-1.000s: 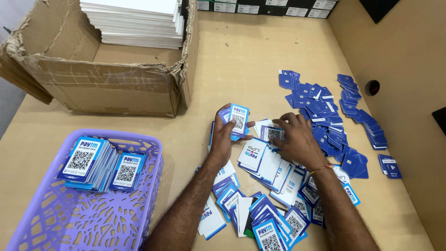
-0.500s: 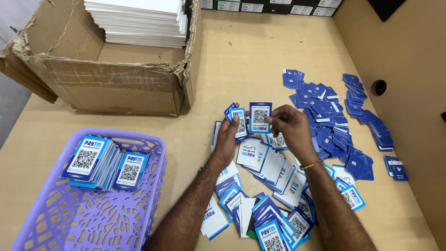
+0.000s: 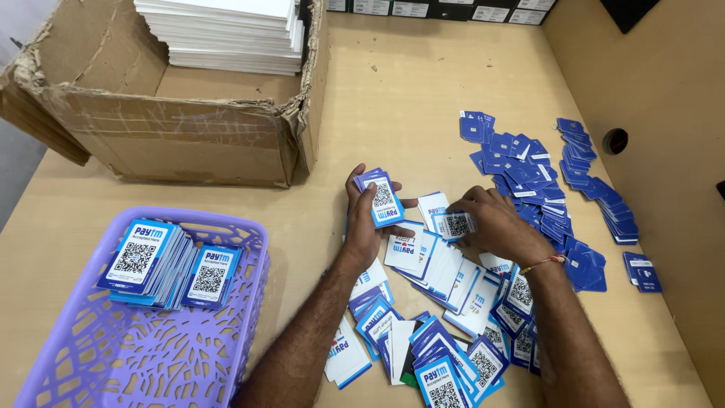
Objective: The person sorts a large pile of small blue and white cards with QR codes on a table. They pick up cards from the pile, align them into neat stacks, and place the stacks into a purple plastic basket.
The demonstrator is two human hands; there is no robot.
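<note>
My left hand [image 3: 365, 227] holds a small stack of blue-and-white code cards [image 3: 381, 198] upright above the table. To its right, my right hand [image 3: 495, 225] pinches a single code card [image 3: 456, 224] low over a loose pile of the same cards [image 3: 445, 302] that spreads toward the front edge. A thin red-and-yellow thread circles my right wrist. At the left, a purple plastic basket [image 3: 91, 370] holds two leaning stacks of the cards [image 3: 162, 264].
A torn cardboard box [image 3: 189, 143] with stacked white sheets [image 3: 226, 30] stands at the back left. Dark blue card pieces [image 3: 544, 181] lie scattered at the right, near a side wall with a round hole [image 3: 615, 140].
My right hand has dropped from beside the left-hand stack down to the pile and now pinches another card. The left hand stays put with its stack.
</note>
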